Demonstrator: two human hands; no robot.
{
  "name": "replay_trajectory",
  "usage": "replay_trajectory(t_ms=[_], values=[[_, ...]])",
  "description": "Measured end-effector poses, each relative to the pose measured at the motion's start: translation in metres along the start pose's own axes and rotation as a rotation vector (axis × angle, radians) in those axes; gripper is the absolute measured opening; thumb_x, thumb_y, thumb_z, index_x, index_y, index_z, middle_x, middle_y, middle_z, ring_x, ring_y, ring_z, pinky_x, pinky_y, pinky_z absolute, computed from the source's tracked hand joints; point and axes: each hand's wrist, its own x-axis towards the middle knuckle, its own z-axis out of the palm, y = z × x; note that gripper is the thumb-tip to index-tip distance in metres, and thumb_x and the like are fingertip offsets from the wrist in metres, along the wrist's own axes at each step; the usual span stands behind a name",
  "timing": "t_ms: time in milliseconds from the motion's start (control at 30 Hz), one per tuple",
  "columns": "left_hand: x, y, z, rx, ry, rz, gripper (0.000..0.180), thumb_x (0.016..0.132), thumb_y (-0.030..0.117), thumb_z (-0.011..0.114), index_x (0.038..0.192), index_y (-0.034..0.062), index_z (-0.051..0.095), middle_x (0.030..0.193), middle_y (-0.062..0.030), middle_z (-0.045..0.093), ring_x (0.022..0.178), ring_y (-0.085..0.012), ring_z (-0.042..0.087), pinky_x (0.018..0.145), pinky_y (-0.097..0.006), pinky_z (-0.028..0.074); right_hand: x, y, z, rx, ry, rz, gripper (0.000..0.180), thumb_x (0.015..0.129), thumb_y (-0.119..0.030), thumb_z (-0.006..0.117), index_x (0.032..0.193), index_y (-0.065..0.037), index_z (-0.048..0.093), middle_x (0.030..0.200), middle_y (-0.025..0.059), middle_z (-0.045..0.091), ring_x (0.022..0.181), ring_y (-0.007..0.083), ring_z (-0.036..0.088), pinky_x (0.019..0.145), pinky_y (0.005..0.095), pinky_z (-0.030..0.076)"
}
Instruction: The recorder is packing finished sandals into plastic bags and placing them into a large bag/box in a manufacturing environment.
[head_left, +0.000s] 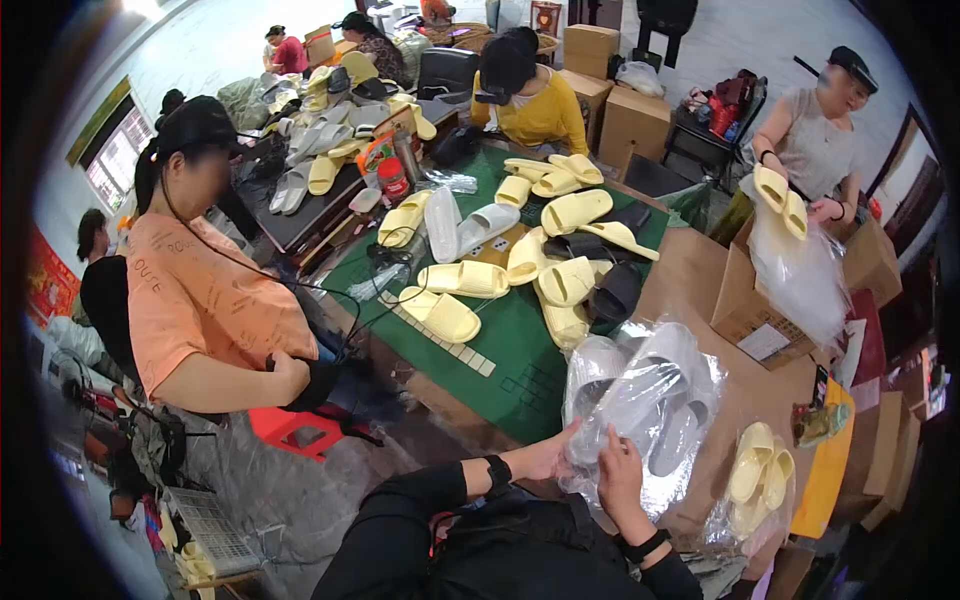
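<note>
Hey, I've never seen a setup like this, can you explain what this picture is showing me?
There's no robot here. A person wears cameras on their head, and this one view looks down past their own arms. The wide lens bends straight edges near the rim.

Their bare left hand and right hand hold the near edge of clear plastic, with pale grey slippers in or under it.

Ahead, a green tabletop carries loose yellow slippers and some black slippers. To the right lie bagged yellow slippers.

Other people are around: one in an orange shirt at left, one in a yellow top across the table.
</note>
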Motion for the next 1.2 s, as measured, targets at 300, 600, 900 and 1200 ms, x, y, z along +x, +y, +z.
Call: replay_trajectory(t_ms=[300, 600, 900, 1200], values=[[-0.003, 0.001, 0.009, 0.142, 0.030, 0.015, 0.021, 0.088, 0.016, 0.057, 0.104, 0.0021, 0.057, 0.098, -0.0076, 0.060, 0.089, -0.0182, 0.060, 0.073, -0.035, 0.051, -0.015, -0.003, -0.010, 0.115, -0.242, -0.056, 0.032, 0.071, -0.013, 0.067, 0.101, -0.007, 0.059, 0.117, 0.0116, 0.055, 0.103, 0.0321, 0.052, 0.085, 0.0405, 0.045], [0.004, 0.003, 0.022, 0.253, 0.230, 0.029, 0.034, 0.084, 0.007, 0.058, 0.116, 0.0017, 0.050, 0.109, -0.0101, 0.058, 0.096, -0.0254, 0.059, 0.083, -0.039, 0.049, -0.081, 0.110, -0.059, 0.123, 0.533, 0.603, 0.034, 0.079, -0.016, 0.064, 0.109, -0.002, 0.056, 0.108, 0.0167, 0.059, 0.103, 0.0322, 0.054, 0.088, 0.0377, 0.042], [0.003, 0.003, 0.037, 0.219, 0.368, -0.094, 0.035, 0.083, 0.011, 0.057, 0.115, -0.0001, 0.048, 0.109, -0.0122, 0.058, 0.100, -0.0271, 0.058, 0.086, -0.040, 0.047, -0.184, 0.254, -0.174, -0.789, 0.811, 1.594, 0.107, 0.064, -0.050, 0.073, 0.142, -0.006, 0.013, 0.142, 0.0232, 0.025, 0.130, 0.0373, 0.025, 0.104, 0.0580, 0.014], [0.018, -0.006, 0.019, 0.289, 0.337, -0.167, 0.034, 0.085, 0.019, 0.054, 0.114, 0.0020, 0.050, 0.108, -0.0087, 0.059, 0.097, -0.0238, 0.058, 0.077, -0.038, 0.048, -0.308, 0.363, -0.110, 0.029, 0.748, 1.653, 0.067, 0.066, -0.038, 0.070, 0.114, 0.005, 0.053, 0.108, 0.0287, 0.058, 0.105, 0.0381, 0.055, 0.085, 0.0389, 0.044]])
